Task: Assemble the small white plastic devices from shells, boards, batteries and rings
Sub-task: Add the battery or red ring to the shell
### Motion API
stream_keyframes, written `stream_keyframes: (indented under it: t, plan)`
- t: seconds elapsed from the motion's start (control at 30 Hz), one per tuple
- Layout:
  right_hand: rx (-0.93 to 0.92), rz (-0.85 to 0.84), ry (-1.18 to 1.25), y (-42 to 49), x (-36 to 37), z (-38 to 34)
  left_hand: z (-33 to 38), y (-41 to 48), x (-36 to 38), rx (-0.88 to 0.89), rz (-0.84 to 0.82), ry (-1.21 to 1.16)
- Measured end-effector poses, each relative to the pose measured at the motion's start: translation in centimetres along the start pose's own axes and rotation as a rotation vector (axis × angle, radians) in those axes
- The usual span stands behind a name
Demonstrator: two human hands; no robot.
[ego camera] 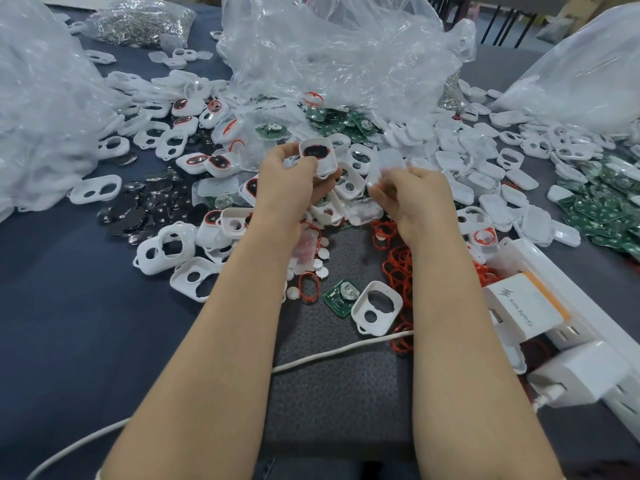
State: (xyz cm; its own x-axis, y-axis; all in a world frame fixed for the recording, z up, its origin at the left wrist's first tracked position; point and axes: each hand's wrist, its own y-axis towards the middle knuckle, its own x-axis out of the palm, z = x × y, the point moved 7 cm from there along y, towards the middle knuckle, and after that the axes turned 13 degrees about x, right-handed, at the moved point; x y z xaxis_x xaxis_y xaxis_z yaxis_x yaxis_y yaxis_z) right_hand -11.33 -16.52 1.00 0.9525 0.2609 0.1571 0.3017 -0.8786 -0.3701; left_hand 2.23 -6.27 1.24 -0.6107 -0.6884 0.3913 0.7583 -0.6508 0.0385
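Note:
My left hand [291, 181] grips a white shell [319, 157] with a dark insert showing in its opening, held above the table's middle. Just to its right, my right hand [414, 195] pinches a translucent white pad [386, 168], blurred. The two parts are close but apart. Below my hands lie red rings [398, 265], small white discs [320, 258], one green board with a battery holder [341, 296] and an empty white shell [377, 306]. Dark oval inserts [145, 206] are piled at the left.
Crumpled clear plastic bags [339, 53] rise behind and at both sides. White shells [485, 157] cover the middle and right, with green boards [602, 202] at the far right. A white power strip with chargers [554, 323] and a white cable [332, 355] lie at the near right.

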Motion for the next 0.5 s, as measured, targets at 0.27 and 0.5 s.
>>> stream_keyframes:
  t: [0.27, 0.5]
  plan:
    - [-0.110, -0.005, -0.056, -0.1, 0.5, -0.6, -0.1, 0.0, 0.0, 0.003, -0.005, -0.013]
    - [-0.001, -0.123, 0.139, -0.5, 1.1, -0.2, -0.1, 0.0, 0.0, 0.005, -0.003, -0.012]
